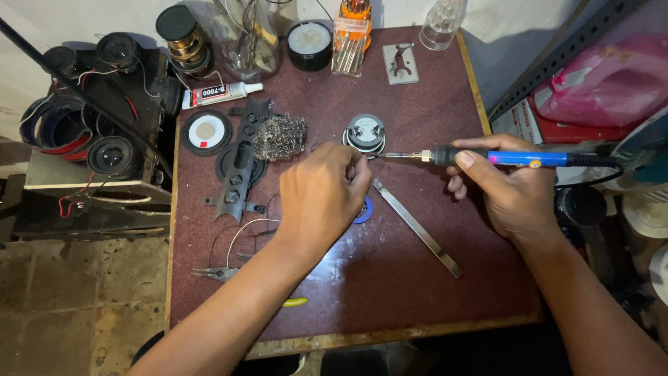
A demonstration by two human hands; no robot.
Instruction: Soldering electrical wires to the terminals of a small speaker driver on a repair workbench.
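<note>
My right hand [508, 184] grips a blue-handled soldering iron [518, 159] held level, its metal tip pointing left at a small round speaker [365, 131] on the dark red table [417, 292]. My left hand [323, 195] rests knuckles-up just in front of the speaker, fingers curled near the iron's tip; what they pinch is hidden. A blue ring [364, 211] peeks out from under this hand.
A wad of steel wool [280, 136], black plastic parts [236, 174], a round speaker cone [206, 131] and a glue tube [221, 92] lie to the left. Metal tweezers [417, 228] lie diagonally at centre. Pliers [217, 273] and thin wires sit near the left edge. Jars stand along the back.
</note>
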